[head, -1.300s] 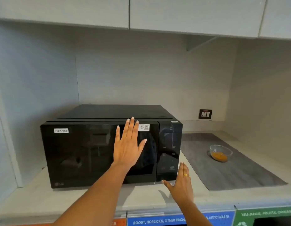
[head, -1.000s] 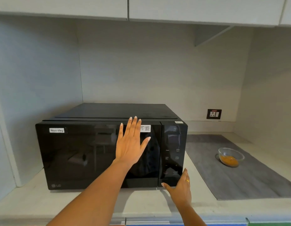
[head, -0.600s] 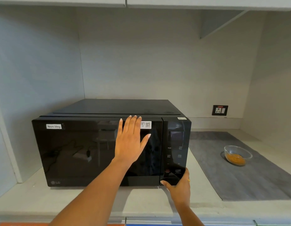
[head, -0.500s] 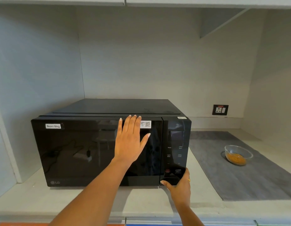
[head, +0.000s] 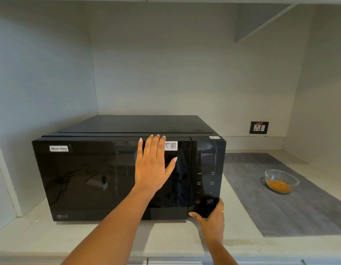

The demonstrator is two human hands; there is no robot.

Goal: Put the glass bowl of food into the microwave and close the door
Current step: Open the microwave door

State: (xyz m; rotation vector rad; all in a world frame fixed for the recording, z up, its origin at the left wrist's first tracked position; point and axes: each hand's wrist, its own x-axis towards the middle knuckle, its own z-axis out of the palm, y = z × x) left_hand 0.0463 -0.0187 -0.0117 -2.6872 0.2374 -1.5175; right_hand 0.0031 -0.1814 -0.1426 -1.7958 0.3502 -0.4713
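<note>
With our flat, empty left hand (head: 153,165) steadying the microwave (head: 116,178) door, our empty right hand (head: 211,219) at lower right should press the release squarely.

Glossy black microwave door (head: 93,180), clear glass bowl (head: 281,181), matt grey mat (head: 292,211)

"Non-Veg" label (head: 59,148) and LG logo (head: 62,216) on microwave door (head: 89,178), "START" on control panel (head: 206,178)

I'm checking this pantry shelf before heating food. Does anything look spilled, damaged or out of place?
Nothing stands out. The microwave sits square with its door shut, and the glass bowl stands upright on the grey mat, food inside, no spill visible.
</note>
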